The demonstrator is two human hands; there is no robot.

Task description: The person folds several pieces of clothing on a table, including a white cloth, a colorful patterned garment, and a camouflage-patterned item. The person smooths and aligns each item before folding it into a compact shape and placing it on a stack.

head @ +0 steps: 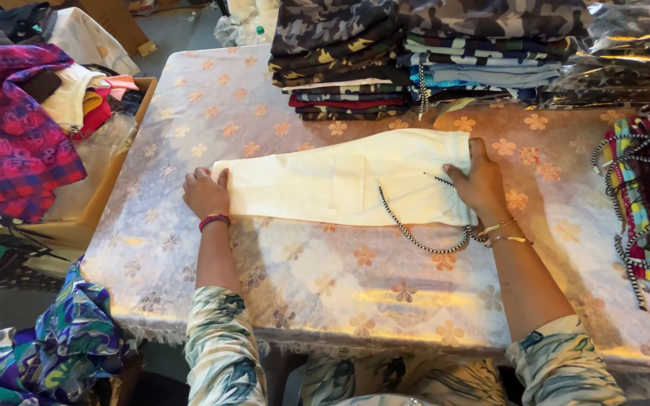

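Observation:
A cream-white garment (325, 180), folded lengthwise, lies flat across the middle of the table (317, 278), which has a shiny floral cover. My left hand (206, 192) presses down on its left end, fingers close together. My right hand (478, 180) rests flat on its right end, at the waistband. A black-and-white drawstring (414, 234) trails out from under that end and loops toward the table's front.
Stacks of folded camouflage and striped clothes (415, 53) stand at the table's back. Colourful garments with drawstrings (645, 203) lie at the right edge. A cardboard box of mixed clothes (77, 120) stands left of the table; a patterned cloth (54, 346) lies at lower left.

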